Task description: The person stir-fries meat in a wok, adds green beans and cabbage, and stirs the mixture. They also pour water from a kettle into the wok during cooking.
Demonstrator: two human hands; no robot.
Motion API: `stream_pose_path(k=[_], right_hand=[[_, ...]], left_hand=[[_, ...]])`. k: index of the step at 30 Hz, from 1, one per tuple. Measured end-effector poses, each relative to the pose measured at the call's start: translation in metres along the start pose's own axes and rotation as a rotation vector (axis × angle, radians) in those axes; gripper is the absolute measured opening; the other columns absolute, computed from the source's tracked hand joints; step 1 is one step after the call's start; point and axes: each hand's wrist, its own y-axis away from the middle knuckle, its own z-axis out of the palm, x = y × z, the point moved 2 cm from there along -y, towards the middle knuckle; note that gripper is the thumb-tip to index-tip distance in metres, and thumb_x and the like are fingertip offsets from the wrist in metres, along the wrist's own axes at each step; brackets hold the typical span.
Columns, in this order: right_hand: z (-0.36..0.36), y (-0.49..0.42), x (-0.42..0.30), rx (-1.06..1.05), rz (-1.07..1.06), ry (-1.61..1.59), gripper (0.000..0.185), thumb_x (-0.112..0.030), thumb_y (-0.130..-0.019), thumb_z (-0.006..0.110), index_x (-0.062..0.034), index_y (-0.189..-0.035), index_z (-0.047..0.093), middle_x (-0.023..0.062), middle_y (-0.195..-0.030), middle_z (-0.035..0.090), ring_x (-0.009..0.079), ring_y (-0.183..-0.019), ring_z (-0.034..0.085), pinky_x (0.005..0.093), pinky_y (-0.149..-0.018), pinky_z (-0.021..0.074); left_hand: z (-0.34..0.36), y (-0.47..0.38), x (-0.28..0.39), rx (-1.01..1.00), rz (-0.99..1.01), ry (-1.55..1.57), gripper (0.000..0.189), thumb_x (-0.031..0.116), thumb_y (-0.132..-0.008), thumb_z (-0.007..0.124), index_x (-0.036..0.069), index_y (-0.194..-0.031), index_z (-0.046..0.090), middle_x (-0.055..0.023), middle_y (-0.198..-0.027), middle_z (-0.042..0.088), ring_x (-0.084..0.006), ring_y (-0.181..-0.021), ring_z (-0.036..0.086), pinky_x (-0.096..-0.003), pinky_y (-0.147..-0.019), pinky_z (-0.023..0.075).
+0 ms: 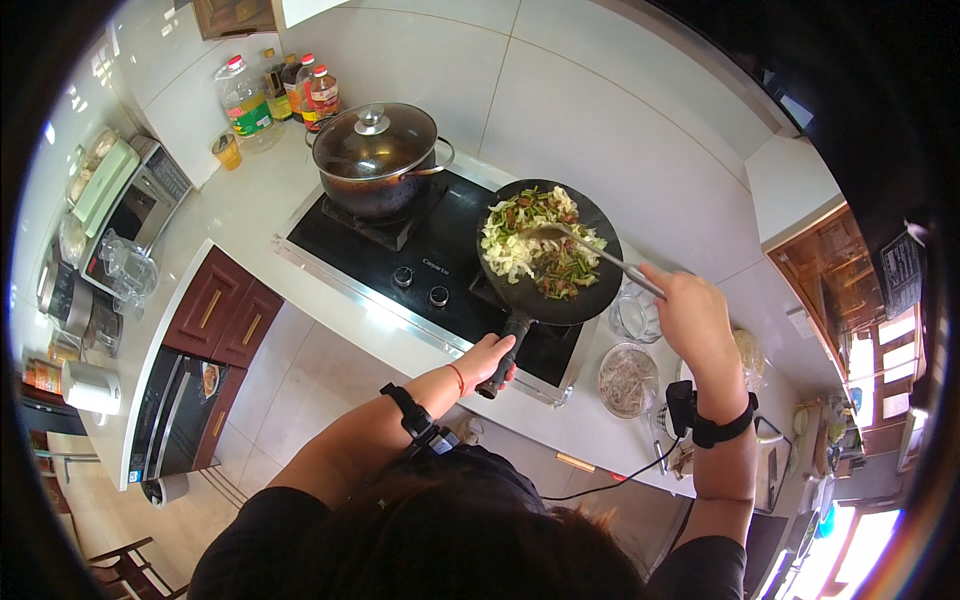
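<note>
My left hand (487,363) is closed around the black handle of a dark wok (551,307), which sits over the right side of the black gas cooktop (465,247). Chopped pale cabbage (507,255), green stalk pieces and browned bits lie in the wok. In my right hand (694,307) is the grey handle of a metal spatula (615,262); its head rests among the food near the wok's middle. A dark pot (375,187) with a glass lid stands on the left burner.
Sauce and oil bottles (247,112) and a small yellow cup (226,151) stand behind the pot, at the left. Right of the cooktop are a glass bowl (636,313) and a strainer-like bowl (628,380). A microwave (139,214) and a white kettle (91,387) are on the left counter.
</note>
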Motion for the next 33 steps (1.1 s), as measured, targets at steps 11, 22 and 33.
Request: stream_pose_path(k=[11, 22, 33], right_hand=[[0.006, -0.010, -0.016, -0.045, -0.072, -0.075, 0.043, -0.001, -0.079, 0.053, -0.0177, -0.117, 0.062, 0.0142, -0.087, 0.062, 0.0347, -0.080, 0.061, 0.0443, -0.070, 0.0482], [0.028, -0.034, -0.031, -0.077, -0.112, -0.022, 0.043, 0.001, -0.078, 0.052, -0.0133, -0.118, 0.061, 0.0154, -0.085, 0.062, 0.0319, -0.081, 0.062, 0.0436, -0.071, 0.0484], [-0.033, 0.032, -0.019, -0.286, -0.025, -0.008, 0.037, -0.004, -0.079, 0.056, -0.0122, -0.115, 0.062, 0.0170, -0.087, 0.064, 0.0343, -0.083, 0.062, 0.0435, -0.075, 0.0483]], left_hand=[[0.001, 0.000, 0.001, 0.023, -0.007, 0.004, 0.031, 0.041, -0.095, 0.047, 0.011, -0.097, 0.040, -0.0054, -0.076, 0.056, -0.0140, -0.062, 0.057, -0.0305, -0.052, 0.0498], [-0.001, -0.003, -0.003, 0.034, 0.009, 0.049, 0.033, 0.040, -0.095, 0.048, 0.008, -0.098, 0.039, -0.0069, -0.073, 0.056, -0.0157, -0.059, 0.057, -0.0319, -0.050, 0.0496], [0.000, -0.002, 0.000, 0.009, 0.007, 0.030, 0.031, 0.040, -0.095, 0.048, 0.011, -0.097, 0.038, -0.0056, -0.073, 0.055, -0.0146, -0.058, 0.057, -0.0314, -0.050, 0.0497]])
